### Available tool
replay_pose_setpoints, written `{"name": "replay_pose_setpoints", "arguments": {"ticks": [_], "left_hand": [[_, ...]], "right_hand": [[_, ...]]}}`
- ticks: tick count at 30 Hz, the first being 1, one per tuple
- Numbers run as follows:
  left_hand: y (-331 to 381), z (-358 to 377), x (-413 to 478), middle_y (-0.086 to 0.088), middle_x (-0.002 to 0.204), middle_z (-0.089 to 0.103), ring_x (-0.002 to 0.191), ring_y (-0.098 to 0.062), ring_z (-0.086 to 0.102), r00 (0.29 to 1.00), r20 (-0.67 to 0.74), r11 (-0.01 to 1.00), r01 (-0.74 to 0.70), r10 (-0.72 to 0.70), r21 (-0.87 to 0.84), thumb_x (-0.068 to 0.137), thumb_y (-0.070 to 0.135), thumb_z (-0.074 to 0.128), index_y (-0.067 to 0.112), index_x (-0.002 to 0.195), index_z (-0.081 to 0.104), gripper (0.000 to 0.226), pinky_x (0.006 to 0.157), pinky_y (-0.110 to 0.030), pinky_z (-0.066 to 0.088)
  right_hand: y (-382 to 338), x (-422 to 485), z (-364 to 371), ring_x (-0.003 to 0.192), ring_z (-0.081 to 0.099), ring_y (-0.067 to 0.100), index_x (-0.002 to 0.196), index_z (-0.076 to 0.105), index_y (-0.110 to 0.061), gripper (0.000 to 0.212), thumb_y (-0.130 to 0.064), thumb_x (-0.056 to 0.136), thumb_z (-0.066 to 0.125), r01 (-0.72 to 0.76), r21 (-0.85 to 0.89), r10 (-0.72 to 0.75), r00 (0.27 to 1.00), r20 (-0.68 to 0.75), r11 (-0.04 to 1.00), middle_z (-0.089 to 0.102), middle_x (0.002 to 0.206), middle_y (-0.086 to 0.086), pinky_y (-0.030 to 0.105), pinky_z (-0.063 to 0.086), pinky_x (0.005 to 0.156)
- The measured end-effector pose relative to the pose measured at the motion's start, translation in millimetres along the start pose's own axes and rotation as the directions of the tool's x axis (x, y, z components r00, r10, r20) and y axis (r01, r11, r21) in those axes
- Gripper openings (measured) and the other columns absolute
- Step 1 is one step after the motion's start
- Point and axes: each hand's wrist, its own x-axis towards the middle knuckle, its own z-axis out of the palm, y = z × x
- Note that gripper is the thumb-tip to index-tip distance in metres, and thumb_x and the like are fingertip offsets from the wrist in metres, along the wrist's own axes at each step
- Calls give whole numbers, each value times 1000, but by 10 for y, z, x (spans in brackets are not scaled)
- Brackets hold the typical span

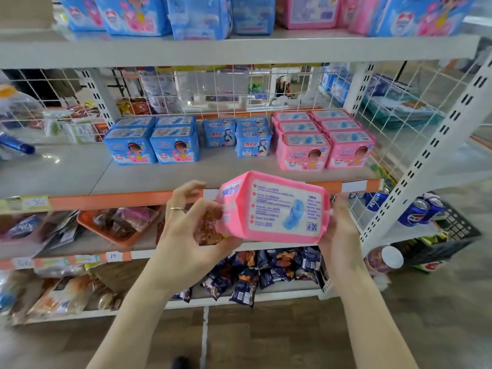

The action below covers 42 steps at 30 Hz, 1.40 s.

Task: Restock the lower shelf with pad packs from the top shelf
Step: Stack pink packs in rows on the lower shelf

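1. While carried just in front of the orange shelf edge [119, 201], caught mid-transfer: one pink pad pack [274, 209], lying on its side, white printed back panel towards the camera.
2. Held at both ends. Left hand [186, 230] gripping the left end, thumb beneath and forefinger against it, upper fingers loosely curled clear. Right hand [338, 227] clasping the right end, fingers mostly hidden behind the pack.
3. Judged as the placing step: already off the top shelf [239, 49], high above the orange edge, and not yet set down.
4. Next move, probably: lift over and behind the orange edge onto the lower shelf [106, 177], turn upright, and line up with the pink stack [322, 139] behind the edge to the right. Blue packs [153, 141] behind the edge to the left. Bare shelf showing in front of the pink stack.
5. Glossy plastic film over a soft, pillow-like block, with rounded corners and crimped end seams. Likely to dent under pressure, so needing only a light squeeze.
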Motion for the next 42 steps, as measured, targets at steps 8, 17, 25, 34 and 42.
{"name": "replay_pose_setpoints", "arguments": {"ticks": [8, 17, 25, 34, 42], "left_hand": [[0, 144, -29, 16, 93, 72, 85, -8, 74, 971, -81, 929, 188, -225, -320, 58, 75, 76, 37, 87, 55, 52, 71, -20, 57], [-74, 161, -15, 41, 97, 66, 95, 13, 64, 961, -72, 951, 251, -267, -179, 70, 83, 57, 59, 109, 49, 47, 79, -12, 47], [65, 181, 55, 0, 61, 73, 49, -20, 70, 936, -88, 929, 323, -342, -179, 83, 72, 53, 17, 80, 71, 58, 44, -30, 56], [186, 478, 52, 19, 98, 75, 92, -4, 71, 969, -72, 957, 221, -238, -189, 89, 64, 56, 32, 126, 67, 50, 85, -32, 58], [123, 770, 278, 19, 120, 70, 112, -1, 65, 983, 57, 929, 186, -177, -319, 92, 46, 63, 26, 145, 51, 58, 95, -23, 53]], "right_hand": [[-15, -77, -49, 68, 42, 20, 84, 70, -7, 88, -91, 72, 46, 99, -73, -89, 987, 132, 992, 57, 78, 19, 31, 33, 64], [-44, -90, 5, 63, 56, -4, 93, 77, -27, 44, -65, 79, 59, 147, -232, -109, 979, 171, 961, 62, 68, -24, 10, 41, 65], [-137, -75, -21, 65, 67, -2, 58, 71, -16, 58, -68, 81, 63, 42, -337, -20, 997, 69, 941, 75, 72, -5, -4, 37, 55], [-100, -132, -345, 110, 57, 5, 115, 72, -40, 40, -62, 85, 57, 108, -341, -70, 990, 119, 934, 61, 115, -8, 23, 43, 97], [17, 5, -467, 125, 55, 9, 136, 57, -34, 48, -51, 91, 57, 159, -247, -136, 985, 110, 956, 52, 139, -9, 45, 47, 105]]}}
